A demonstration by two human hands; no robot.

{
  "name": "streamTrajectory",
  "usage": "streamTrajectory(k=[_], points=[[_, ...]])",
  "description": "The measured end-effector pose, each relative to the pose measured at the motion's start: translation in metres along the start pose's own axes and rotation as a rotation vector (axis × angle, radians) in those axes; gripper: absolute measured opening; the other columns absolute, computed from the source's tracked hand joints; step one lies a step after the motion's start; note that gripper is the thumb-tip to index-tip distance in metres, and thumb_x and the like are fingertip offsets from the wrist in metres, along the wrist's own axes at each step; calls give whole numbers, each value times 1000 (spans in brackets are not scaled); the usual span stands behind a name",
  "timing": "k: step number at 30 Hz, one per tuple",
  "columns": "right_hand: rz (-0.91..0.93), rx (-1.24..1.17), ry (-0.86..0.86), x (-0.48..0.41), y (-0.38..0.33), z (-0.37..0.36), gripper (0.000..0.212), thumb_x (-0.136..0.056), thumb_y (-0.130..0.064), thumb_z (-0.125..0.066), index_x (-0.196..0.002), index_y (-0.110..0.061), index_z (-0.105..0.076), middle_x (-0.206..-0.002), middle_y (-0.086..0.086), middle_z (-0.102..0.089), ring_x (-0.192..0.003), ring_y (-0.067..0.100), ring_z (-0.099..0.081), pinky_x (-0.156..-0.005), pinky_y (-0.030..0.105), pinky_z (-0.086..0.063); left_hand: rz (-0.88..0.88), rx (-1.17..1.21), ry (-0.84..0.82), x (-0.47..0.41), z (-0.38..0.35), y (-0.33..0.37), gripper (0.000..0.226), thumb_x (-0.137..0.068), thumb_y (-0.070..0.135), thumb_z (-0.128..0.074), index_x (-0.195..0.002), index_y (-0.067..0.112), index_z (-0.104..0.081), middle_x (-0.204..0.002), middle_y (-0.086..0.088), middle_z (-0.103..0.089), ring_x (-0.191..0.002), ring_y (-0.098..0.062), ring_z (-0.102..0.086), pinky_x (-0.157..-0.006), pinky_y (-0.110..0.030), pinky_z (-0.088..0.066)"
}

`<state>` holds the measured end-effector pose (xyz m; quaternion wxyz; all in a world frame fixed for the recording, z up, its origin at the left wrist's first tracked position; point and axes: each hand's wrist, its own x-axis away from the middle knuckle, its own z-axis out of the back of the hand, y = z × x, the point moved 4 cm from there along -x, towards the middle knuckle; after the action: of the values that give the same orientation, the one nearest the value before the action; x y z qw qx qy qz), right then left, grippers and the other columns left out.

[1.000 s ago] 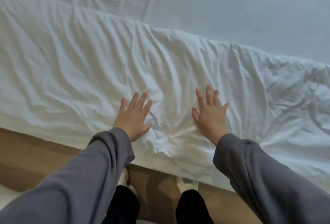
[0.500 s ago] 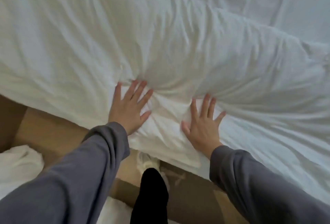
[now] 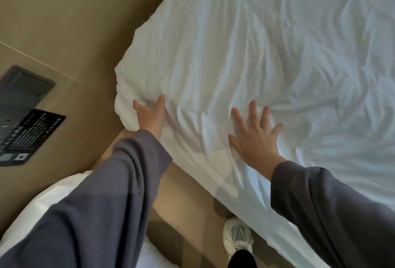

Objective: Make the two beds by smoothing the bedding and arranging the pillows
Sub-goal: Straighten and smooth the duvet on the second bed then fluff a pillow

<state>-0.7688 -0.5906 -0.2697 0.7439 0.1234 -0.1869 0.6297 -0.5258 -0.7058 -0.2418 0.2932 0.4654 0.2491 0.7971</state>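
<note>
A wrinkled white duvet (image 3: 245, 53) covers the bed on the right, its near left corner bunched by the wall. My left hand (image 3: 149, 116) grips that corner, thumb on top and fingers hidden in the fold. My right hand (image 3: 254, 137) lies flat on the duvet near the bed's side edge, fingers spread and straight. White bedding of the second bed (image 3: 42, 214) shows at lower left, partly behind my left sleeve. No pillow is in view.
A tan wall (image 3: 74, 21) runs along the left, carrying a dark switch panel (image 3: 23, 90) and a black notice card (image 3: 32, 137). A narrow strip of brown floor (image 3: 183, 203) separates the beds; my white shoe (image 3: 237, 237) stands on it.
I have shifted left along the bed to its corner by the wall. My left hand went from pressing flat to gripping the duvet corner. My right hand still presses flat.
</note>
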Motion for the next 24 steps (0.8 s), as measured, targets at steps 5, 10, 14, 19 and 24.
streamTrajectory(k=[5,10,14,19,24], points=[[55,54,-58,-14,-12,12,72,-96,-60,-28,-151,-37,12,-160,10,19,-146,45,10,-104,74,-22,-7,98,-32,-35,10,29,19,-84,22,-66,-73,12,-56,-66,-6,-59,-58,-22,-56,-74,-37,-56],[108,-1,74,-60,-51,55,73,-95,-63,-28,-152,-40,11,-161,7,21,-147,41,13,-105,76,-12,-236,9,291,-72,63,39,27,-82,33,-63,-65,20,-46,-70,-2,-51,-69,-26,-54,-68,-40,-46],[86,30,-8,-101,-61,38,79,-89,-73,-23,-150,-41,16,-158,5,29,-145,41,20,-103,80,-7,186,298,25,-91,42,-2,89,-65,74,-70,-132,19,-47,-118,5,-55,-102,-19,-56,-89,-38,-50],[66,4,-203,-131,-52,4,81,-86,-79,-21,-148,-46,19,-156,-1,35,-143,37,29,-101,81,0,282,433,-166,-122,16,-16,103,-41,78,-81,-127,25,-58,-119,4,-68,-111,-21,-64,-97,-40,-50],[100,-394,-394,-143,-41,43,73,-93,-61,-46,-153,-40,-12,-163,-1,0,-150,29,0,-115,61,-8,20,457,-55,-87,15,38,35,-76,20,-79,-109,16,-67,-96,1,-72,-92,-17,-69,-78,-29,-56]])
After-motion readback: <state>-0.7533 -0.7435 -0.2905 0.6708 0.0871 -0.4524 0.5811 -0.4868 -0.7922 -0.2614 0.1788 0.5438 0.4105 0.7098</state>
